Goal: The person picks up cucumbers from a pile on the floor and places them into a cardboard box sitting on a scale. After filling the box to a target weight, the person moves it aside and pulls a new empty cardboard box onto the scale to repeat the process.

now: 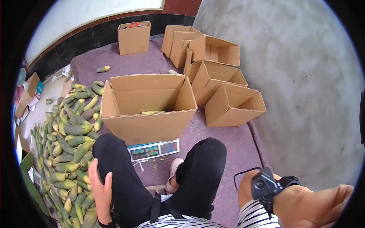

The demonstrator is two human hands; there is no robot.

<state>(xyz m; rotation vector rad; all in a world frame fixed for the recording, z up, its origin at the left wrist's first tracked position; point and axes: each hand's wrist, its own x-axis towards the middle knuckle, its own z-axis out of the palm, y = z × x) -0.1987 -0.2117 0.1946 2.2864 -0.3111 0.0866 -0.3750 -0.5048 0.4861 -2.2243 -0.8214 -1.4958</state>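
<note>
My left hand is held beside my left knee, thumb and fingers apart, with nothing in it. Close by lies a big heap of green radishes, some yellowish at the ends. My right hand is raised at the lower right edge, its fingers partly lost in the dark rim; a small black camera is strapped at that wrist. In front of my knees an open cardboard box stands on a digital scale. Inside that box a pale green radish shows in part.
Several open cardboard boxes stand or lie along the right side by a grey wall. Another box with a red item stands at the back. One radish lies alone on the purple cloth. Cartons lie far left.
</note>
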